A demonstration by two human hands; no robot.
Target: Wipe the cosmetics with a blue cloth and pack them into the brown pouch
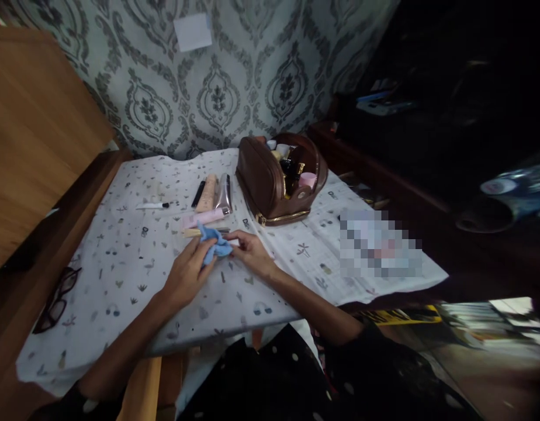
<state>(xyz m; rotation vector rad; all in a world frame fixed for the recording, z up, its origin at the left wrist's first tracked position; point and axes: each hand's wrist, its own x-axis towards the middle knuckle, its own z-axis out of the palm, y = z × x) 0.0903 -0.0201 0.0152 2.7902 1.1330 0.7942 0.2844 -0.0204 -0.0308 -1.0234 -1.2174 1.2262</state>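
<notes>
My left hand [189,270] grips a crumpled light blue cloth [216,247] over the patterned white cloth on the table. Just right of it, my right hand [251,251] has its fingers closed on a small white item [234,242], one end of which meets the blue cloth. Beyond my hands lie a pink tube [204,218], a peach tube [207,193], a silver tube [224,193] and a slim black item [198,194]. A brush with a white handle [152,206] rests to their left. Thin sticks lie partly hidden behind the blue cloth.
An open brown bag [270,181] filled with cosmetics stands at the table's back. Glasses [57,301] lie at the left edge. A blurred-out item [379,244] is on the right side. A clear bottle [519,187] is at the far right. A patterned wall rises behind.
</notes>
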